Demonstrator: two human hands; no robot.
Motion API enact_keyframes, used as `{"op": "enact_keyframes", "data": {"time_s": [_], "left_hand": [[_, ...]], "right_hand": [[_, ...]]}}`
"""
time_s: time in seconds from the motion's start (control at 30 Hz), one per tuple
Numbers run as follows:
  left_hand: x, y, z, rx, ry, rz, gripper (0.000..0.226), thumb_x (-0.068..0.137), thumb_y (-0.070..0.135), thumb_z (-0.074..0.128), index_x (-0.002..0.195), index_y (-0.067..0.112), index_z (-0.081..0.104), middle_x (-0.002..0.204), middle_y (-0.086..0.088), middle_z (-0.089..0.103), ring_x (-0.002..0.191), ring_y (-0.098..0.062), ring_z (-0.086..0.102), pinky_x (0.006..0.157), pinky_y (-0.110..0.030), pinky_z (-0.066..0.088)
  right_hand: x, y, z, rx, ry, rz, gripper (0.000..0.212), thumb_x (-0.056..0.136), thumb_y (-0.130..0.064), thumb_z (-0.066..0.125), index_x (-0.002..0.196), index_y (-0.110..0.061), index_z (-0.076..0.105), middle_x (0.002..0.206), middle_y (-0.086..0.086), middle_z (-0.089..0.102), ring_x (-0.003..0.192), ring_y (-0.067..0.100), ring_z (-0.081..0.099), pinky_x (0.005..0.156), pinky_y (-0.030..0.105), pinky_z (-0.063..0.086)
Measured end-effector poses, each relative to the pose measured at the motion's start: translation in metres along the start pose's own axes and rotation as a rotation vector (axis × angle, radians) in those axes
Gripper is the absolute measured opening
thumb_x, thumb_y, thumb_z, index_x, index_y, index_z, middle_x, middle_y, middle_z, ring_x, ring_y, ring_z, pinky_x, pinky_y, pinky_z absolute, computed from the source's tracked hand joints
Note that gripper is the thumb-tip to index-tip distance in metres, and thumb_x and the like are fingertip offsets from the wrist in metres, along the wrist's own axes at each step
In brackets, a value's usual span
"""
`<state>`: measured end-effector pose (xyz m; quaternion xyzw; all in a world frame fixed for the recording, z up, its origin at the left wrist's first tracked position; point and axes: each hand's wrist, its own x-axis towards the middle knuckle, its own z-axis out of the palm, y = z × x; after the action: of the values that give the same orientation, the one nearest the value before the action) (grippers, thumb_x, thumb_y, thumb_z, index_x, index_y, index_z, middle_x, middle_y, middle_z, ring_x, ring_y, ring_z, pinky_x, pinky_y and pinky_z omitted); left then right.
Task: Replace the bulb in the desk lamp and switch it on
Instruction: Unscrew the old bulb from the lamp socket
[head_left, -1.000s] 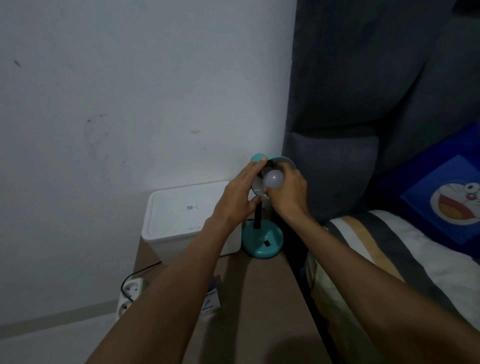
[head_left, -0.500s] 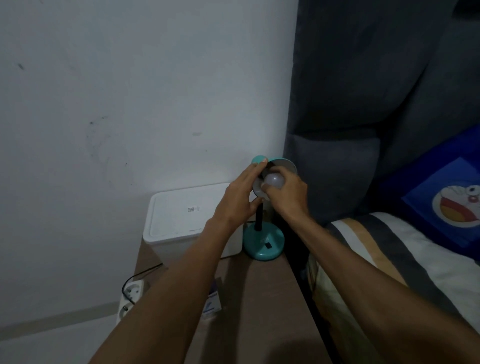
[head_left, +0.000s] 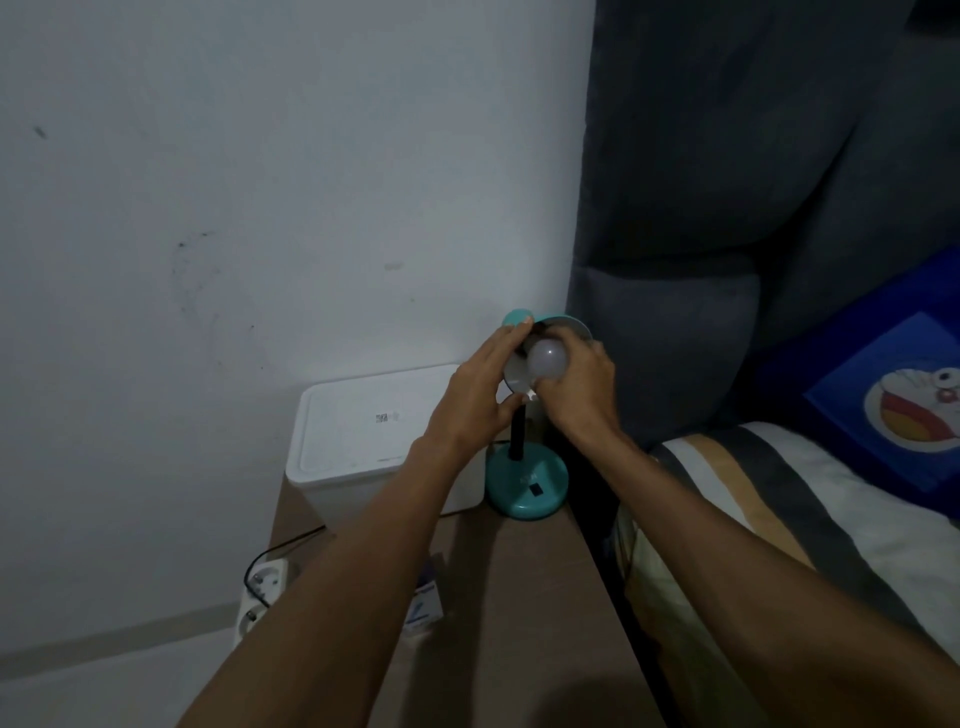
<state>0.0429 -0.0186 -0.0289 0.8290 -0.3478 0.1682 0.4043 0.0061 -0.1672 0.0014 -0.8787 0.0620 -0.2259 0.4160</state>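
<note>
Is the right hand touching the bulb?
Touching. The head view shows the right hand with its fingers wrapped around the bulb at the lamp shade.

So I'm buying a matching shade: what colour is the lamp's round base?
Teal round lamp base, clearest in the head view.

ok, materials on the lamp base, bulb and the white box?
Lamp base: teal, smooth with a soft sheen, so painted metal or plastic; cannot tell which. Bulb: frosted white, matte dome, likely plastic or frosted glass. White box: matte moulded plastic by its rounded corners and lid seam.
</note>
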Motion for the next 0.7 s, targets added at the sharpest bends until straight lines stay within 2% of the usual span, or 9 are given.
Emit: {"op": "enact_keyframes", "data": {"time_s": [0.17, 0.27, 0.33, 0.4, 0.47, 0.5, 0.57, 0.63, 0.7], "left_hand": [[0.001, 0.000, -0.002, 0.007, -0.004, -0.027, 0.087, 0.087, 0.000, 0.080, 0.162, 0.013, 0.036, 0.165, -0.006, 0.042, 0.152, -0.021, 0.042, 0.119, -0.048, 0.045], [0.000, 0.004, -0.003, 0.009, 0.003, -0.040, 0.087, 0.087, -0.002, 0.080, 0.161, 0.012, 0.037, 0.163, -0.006, 0.044, 0.149, -0.019, 0.045, 0.118, -0.047, 0.045], [0.000, 0.007, -0.005, 0.019, -0.004, -0.044, 0.088, 0.086, -0.002, 0.080, 0.162, 0.012, 0.036, 0.164, -0.007, 0.043, 0.149, -0.019, 0.044, 0.119, -0.046, 0.044], [-0.003, 0.014, -0.009, 0.070, -0.053, -0.069, 0.096, 0.087, 0.003, 0.081, 0.165, 0.019, 0.028, 0.171, -0.009, 0.030, 0.155, -0.024, 0.034, 0.126, -0.041, 0.035], [-0.011, 0.023, -0.015, 0.140, -0.097, -0.129, 0.105, 0.088, 0.016, 0.083, 0.168, 0.030, 0.016, 0.176, -0.006, 0.010, 0.162, -0.024, 0.016, 0.121, -0.028, 0.026], [-0.016, 0.026, -0.019, 0.163, -0.097, -0.150, 0.106, 0.089, 0.024, 0.083, 0.168, 0.034, 0.013, 0.177, -0.004, 0.006, 0.163, -0.023, 0.011, 0.118, -0.027, 0.025], [-0.032, 0.033, -0.028, 0.185, -0.074, -0.179, 0.102, 0.089, 0.036, 0.082, 0.166, 0.035, 0.016, 0.176, -0.003, 0.012, 0.163, -0.021, 0.010, 0.122, -0.033, 0.025], [-0.054, 0.039, -0.038, 0.201, -0.029, -0.201, 0.094, 0.089, 0.044, 0.080, 0.165, 0.029, 0.026, 0.173, -0.004, 0.027, 0.161, -0.022, 0.019, 0.126, -0.042, 0.027], [-0.081, 0.042, -0.046, 0.210, 0.029, -0.228, 0.090, 0.088, 0.052, 0.075, 0.163, 0.021, 0.036, 0.168, -0.005, 0.038, 0.158, -0.024, 0.029, 0.126, -0.044, 0.031]], "right_hand": [[-0.005, 0.000, -0.004, -0.041, -0.003, -0.045, 0.046, 0.084, -0.015, 0.076, 0.128, -0.024, 0.064, 0.130, 0.012, 0.052, 0.118, 0.028, 0.055, 0.092, 0.025, 0.044], [-0.012, -0.003, -0.011, -0.019, 0.041, -0.082, 0.055, 0.082, -0.018, 0.076, 0.134, -0.026, 0.059, 0.127, 0.011, 0.058, 0.112, 0.026, 0.059, 0.093, 0.034, 0.052], [-0.018, -0.003, -0.018, -0.025, 0.072, -0.092, 0.054, 0.082, -0.023, 0.077, 0.133, -0.027, 0.059, 0.124, 0.007, 0.063, 0.109, 0.024, 0.060, 0.088, 0.035, 0.053], [-0.024, -0.003, -0.027, -0.057, 0.078, -0.074, 0.050, 0.082, -0.028, 0.076, 0.130, -0.026, 0.062, 0.121, 0.005, 0.065, 0.108, 0.024, 0.057, 0.084, 0.033, 0.051], [-0.030, -0.003, -0.036, -0.040, 0.081, -0.048, 0.049, 0.080, -0.028, 0.077, 0.127, -0.024, 0.063, 0.121, 0.006, 0.066, 0.109, 0.025, 0.058, 0.086, 0.034, 0.050], [-0.034, -0.003, -0.040, -0.021, 0.083, -0.036, 0.049, 0.079, -0.030, 0.077, 0.126, -0.023, 0.063, 0.120, 0.006, 0.067, 0.108, 0.026, 0.060, 0.088, 0.037, 0.053], [-0.043, -0.006, -0.047, 0.010, 0.088, -0.017, 0.050, 0.078, -0.031, 0.077, 0.126, -0.022, 0.064, 0.119, 0.007, 0.067, 0.105, 0.025, 0.063, 0.089, 0.042, 0.055], [-0.055, -0.010, -0.050, 0.020, 0.103, -0.024, 0.049, 0.078, -0.029, 0.078, 0.124, -0.021, 0.066, 0.118, 0.008, 0.066, 0.102, 0.024, 0.063, 0.088, 0.041, 0.055], [-0.071, -0.014, -0.049, 0.030, 0.098, -0.044, 0.047, 0.077, -0.027, 0.078, 0.122, -0.019, 0.068, 0.118, 0.008, 0.066, 0.101, 0.024, 0.064, 0.087, 0.039, 0.055]]}}
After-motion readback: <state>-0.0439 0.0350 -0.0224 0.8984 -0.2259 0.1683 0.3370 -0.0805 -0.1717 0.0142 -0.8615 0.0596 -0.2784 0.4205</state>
